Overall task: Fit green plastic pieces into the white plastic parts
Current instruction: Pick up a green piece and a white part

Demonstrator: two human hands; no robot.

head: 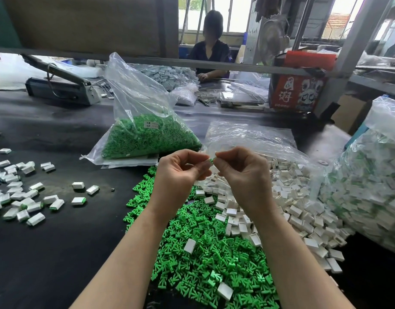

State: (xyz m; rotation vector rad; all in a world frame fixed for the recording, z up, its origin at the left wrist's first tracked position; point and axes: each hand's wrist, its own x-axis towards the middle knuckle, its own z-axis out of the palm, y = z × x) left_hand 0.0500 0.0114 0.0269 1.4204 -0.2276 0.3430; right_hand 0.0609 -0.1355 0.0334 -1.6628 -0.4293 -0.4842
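Observation:
My left hand (pixel 181 172) and my right hand (pixel 241 170) are raised together above the table, fingertips almost meeting. Between them a small green plastic piece (pixel 211 161) shows, pinched by my right fingers. My left fingers pinch a white plastic part (pixel 207 163), mostly hidden by them. Below my hands lies a heap of loose green pieces (pixel 205 248) and, to its right, a heap of white parts (pixel 288 201).
A clear bag of green pieces (pixel 147 137) lies behind my hands. White parts with green inserts (pixel 20 197) are scattered at the left. A large bag of such parts (pixel 375 186) stands at the right. A person (pixel 211 50) sits across the black table.

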